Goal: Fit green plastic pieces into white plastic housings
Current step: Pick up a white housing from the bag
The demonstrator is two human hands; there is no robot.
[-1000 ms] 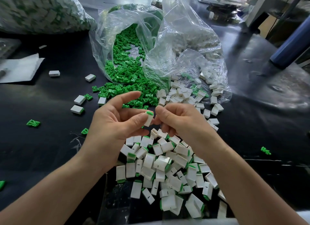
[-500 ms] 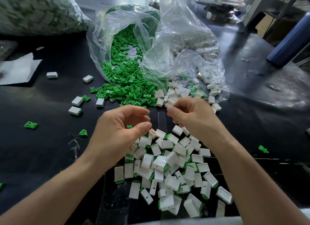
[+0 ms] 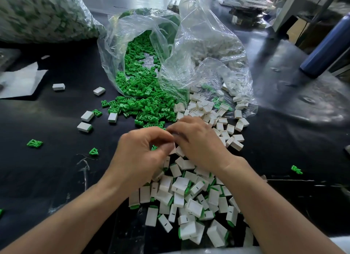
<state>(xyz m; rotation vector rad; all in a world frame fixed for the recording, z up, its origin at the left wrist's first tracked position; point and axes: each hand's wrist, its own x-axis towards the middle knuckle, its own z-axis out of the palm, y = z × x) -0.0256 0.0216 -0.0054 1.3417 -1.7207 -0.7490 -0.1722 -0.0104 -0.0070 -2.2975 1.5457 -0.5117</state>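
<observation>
My left hand (image 3: 140,157) and my right hand (image 3: 200,142) meet fingertip to fingertip low over the black table. The left's fingers are curled, and its thumb pinches a small white housing (image 3: 173,150). The right's fingers curl down at the edge of the spilled green pieces (image 3: 144,106); what they hold is hidden. Loose white housings (image 3: 208,109) lie just beyond the right hand. A heap of housings with green pieces fitted (image 3: 185,197) sits between my forearms.
Two open clear bags stand behind, the green-piece bag (image 3: 121,45) and the white-housing bag (image 3: 208,51). A large full bag (image 3: 37,13) is far left, white paper (image 3: 20,81) left, a blue cylinder (image 3: 327,51) right. Stray pieces (image 3: 34,143) dot the table.
A second ago the left hand held a fitted housing, then let it go and the hands parted. Now both hands have dropped lower and come together again.
</observation>
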